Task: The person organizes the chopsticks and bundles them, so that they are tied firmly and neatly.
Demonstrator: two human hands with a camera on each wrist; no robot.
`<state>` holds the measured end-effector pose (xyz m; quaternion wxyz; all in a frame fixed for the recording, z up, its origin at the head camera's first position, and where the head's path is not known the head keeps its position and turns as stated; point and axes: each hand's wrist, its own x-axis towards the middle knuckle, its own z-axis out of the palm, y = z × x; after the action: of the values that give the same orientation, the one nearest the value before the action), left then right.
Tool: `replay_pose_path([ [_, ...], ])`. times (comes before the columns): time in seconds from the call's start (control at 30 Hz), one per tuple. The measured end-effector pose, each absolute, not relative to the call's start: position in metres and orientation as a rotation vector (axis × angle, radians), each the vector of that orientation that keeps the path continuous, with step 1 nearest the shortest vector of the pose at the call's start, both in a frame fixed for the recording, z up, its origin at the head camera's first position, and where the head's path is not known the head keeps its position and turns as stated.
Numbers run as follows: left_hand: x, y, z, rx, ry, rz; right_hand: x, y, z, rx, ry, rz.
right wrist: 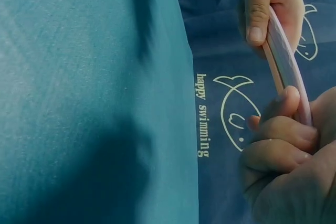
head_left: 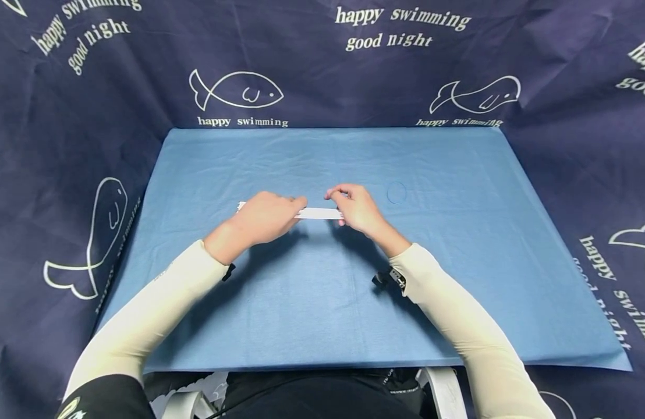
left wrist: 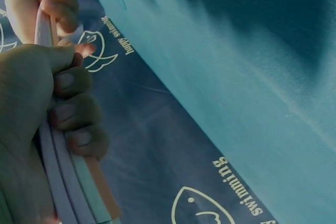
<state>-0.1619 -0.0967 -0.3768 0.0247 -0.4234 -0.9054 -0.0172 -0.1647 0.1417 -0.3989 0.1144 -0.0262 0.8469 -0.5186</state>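
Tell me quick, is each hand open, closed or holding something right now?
Left hand: closed, holding the bundle of strips.
Right hand: closed, holding the same bundle of strips.

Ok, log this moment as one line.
left hand: grips strip stack | right hand: grips same stack | thin ring: lies on blue cloth
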Motion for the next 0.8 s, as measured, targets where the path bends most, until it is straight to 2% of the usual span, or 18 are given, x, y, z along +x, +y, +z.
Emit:
replay_pose_path([
  [0.57, -0.163, -0.102, -0.380, -1.360, -2.836, -0.166, -0.165, 0.145, -0.399, -0.324, 2.605, -1.344],
  [0.8, -0.165, -0.102, -0.377, -1.355, -2.852, -0.177, -0.176, 0.180, -0.394, -0.212, 2.721, -1.229],
])
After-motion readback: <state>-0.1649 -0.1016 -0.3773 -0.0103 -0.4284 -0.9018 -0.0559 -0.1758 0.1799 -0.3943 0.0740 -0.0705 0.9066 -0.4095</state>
